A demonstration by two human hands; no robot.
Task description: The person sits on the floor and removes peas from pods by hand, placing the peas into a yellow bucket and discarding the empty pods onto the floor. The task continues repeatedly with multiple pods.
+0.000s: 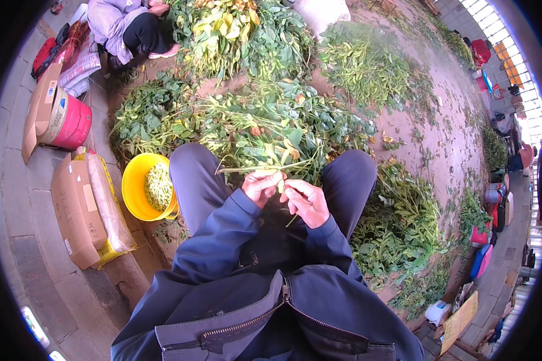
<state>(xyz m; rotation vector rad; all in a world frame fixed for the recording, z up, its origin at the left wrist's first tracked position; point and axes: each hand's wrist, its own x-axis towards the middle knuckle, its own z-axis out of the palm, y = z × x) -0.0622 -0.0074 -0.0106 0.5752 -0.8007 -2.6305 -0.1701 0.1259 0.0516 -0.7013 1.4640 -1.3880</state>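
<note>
Between my knees, my left hand [260, 186] pinches a green bean plant stem [239, 170] with pods on it. Close beside it, my right hand [305, 201] has its thumb and fingers closed on a green pod [281, 184] at that stem. The fingertips of both hands almost meet there. Just beyond my hands lies a heap of cut bean plants [271, 122] with leaves and pods. Left of my left knee stands a yellow bucket [133, 192], partly filled with loose green beans [159, 187].
An opened cardboard box [74, 212] and a pink tub [74, 122] stand on the paving at left. A person [126, 31] sits at upper left beside a tall plant pile [226, 40]. More bean plants [397, 221] lie right of my knee. A white sack [323, 13] is at the back.
</note>
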